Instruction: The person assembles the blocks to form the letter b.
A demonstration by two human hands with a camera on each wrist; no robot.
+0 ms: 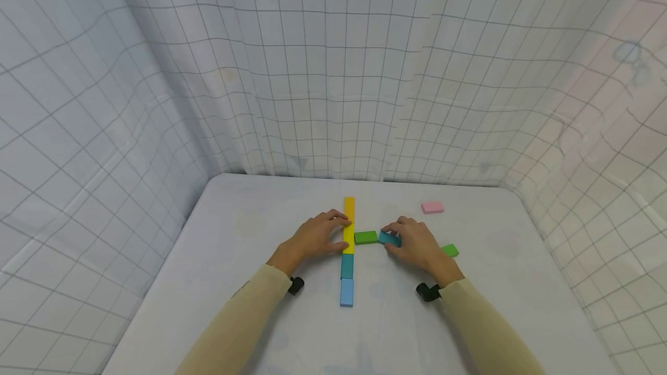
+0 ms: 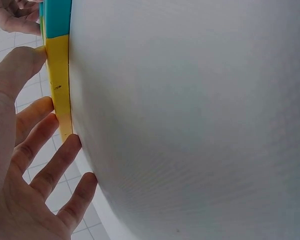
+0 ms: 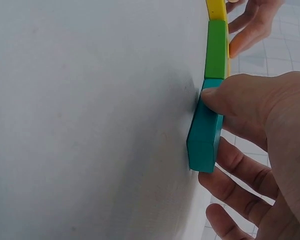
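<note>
A row of flat blocks runs away from the person: a light blue block (image 1: 346, 293) nearest, a teal block (image 1: 347, 266), then yellow blocks (image 1: 348, 237). My left hand (image 1: 315, 237) rests its thumb and fingertips along the left side of the yellow part, fingers loosely spread. A green block (image 1: 366, 238) lies crosswise with one end against the yellow side. At its right end, my right hand (image 1: 414, 242) pinches another teal block (image 3: 206, 122) between thumb and fingers. That block is slightly angled, its end meeting the green one.
A pink block (image 1: 432, 207) lies at the back right of the white table (image 1: 250, 213). A second green block (image 1: 450, 250) sits just right of the right hand, partly covered by it. Gridded white curtains (image 1: 323, 74) enclose the back and sides.
</note>
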